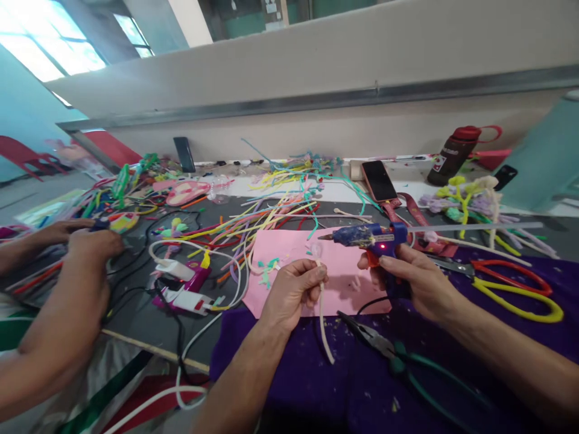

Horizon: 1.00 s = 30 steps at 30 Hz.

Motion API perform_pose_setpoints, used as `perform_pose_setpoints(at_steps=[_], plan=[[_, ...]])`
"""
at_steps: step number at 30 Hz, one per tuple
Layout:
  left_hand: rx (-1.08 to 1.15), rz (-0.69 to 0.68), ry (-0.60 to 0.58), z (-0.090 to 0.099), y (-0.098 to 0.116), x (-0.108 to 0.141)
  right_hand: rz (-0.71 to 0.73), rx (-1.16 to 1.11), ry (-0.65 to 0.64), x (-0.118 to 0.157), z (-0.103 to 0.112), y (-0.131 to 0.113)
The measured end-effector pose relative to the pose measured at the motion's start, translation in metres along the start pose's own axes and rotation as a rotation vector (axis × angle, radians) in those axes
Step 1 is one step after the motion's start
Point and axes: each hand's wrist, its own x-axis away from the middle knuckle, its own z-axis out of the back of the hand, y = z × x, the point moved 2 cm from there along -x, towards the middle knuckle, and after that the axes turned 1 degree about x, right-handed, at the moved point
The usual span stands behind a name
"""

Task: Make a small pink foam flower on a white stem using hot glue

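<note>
My left hand [298, 286] pinches a cream fuzzy stem [324, 331], whose lower end hangs down over the purple cloth. My right hand [411, 277] is wrapped round the handle of a blue glue gun [362, 235] with a small red light on its side. The gun's nozzle points left, above the pinched stem and apart from it. A long translucent glue stick [479, 226] sticks out of its back. Beneath both hands lies a pink sheet [362, 295] with small green bits [268, 271] at its left.
Pliers [393, 355] and scissors [511, 277] lie near my right arm. A power strip [185, 289] with cables sits at the left, beside another person's hands [93, 241]. Coloured stems [271, 217], a phone [379, 181] and a bottle [455, 155] are farther back.
</note>
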Motion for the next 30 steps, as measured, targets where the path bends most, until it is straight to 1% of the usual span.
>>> perform_pose_setpoints(at_steps=[4, 12, 18, 24, 30], plan=[[0.018, -0.021, 0.019, 0.001, 0.001, -0.001, 0.044, 0.164, -0.012, 0.005, -0.003, 0.000], [0.014, -0.068, 0.040, 0.003, 0.001, -0.002, 0.081, 0.386, 0.079, 0.010, 0.000, 0.007], [0.011, -0.084, 0.032, 0.002, 0.000, -0.002, 0.113, 0.572, 0.146, 0.012, -0.001, 0.006], [-0.001, -0.082, 0.037, 0.002, 0.000, -0.001, 0.152, 0.633, 0.165, 0.012, -0.001, 0.006], [-0.018, -0.072, 0.042, 0.001, 0.000, -0.001, 0.154, 0.663, 0.144, 0.012, -0.003, 0.005]])
